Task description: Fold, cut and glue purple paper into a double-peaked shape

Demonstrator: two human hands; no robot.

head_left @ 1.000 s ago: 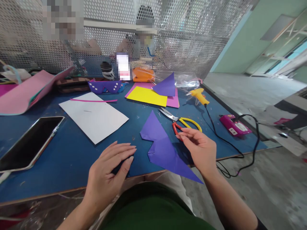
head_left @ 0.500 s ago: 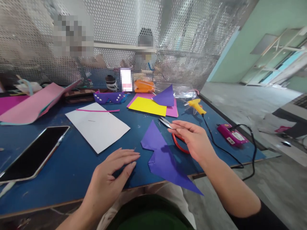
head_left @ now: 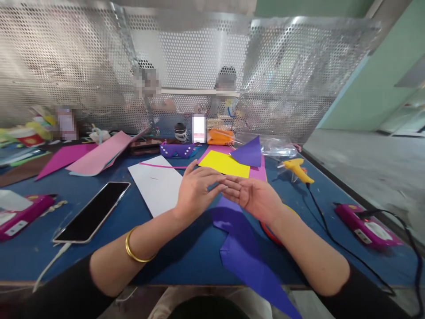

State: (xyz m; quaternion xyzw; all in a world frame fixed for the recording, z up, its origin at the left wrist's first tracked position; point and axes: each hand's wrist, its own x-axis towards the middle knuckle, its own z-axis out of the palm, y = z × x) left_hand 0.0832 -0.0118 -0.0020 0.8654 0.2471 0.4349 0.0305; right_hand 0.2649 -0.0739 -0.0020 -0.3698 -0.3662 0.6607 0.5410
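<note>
My left hand [head_left: 197, 188] is raised over the table, fingers stretched, its fingertips meeting those of my right hand [head_left: 254, 197]. The right palm is turned up with its fingers extended. I see nothing held in either hand. Below them lies a cut piece of purple paper [head_left: 247, 252] with a notched left side; its pointed end hangs past the table's front edge. Scissors with red handles [head_left: 270, 234] lie under my right wrist, mostly hidden by it. A white sheet [head_left: 154, 184] is left of my left hand, with a thin pink strip [head_left: 162, 165] across its top.
Behind my hands are yellow paper [head_left: 226, 164], a purple scrap [head_left: 249, 151] and purple party glasses [head_left: 177, 151]. A yellow glue gun [head_left: 299, 170] stands right, its cord running near a magenta power strip [head_left: 368, 226]. A phone [head_left: 93, 212] lies left. Perforated metal panels close the back.
My right hand has let go of the scissors, which now rest on the table. Both hands have come together above the purple paper, the left moving up and right. The view has turned left.
</note>
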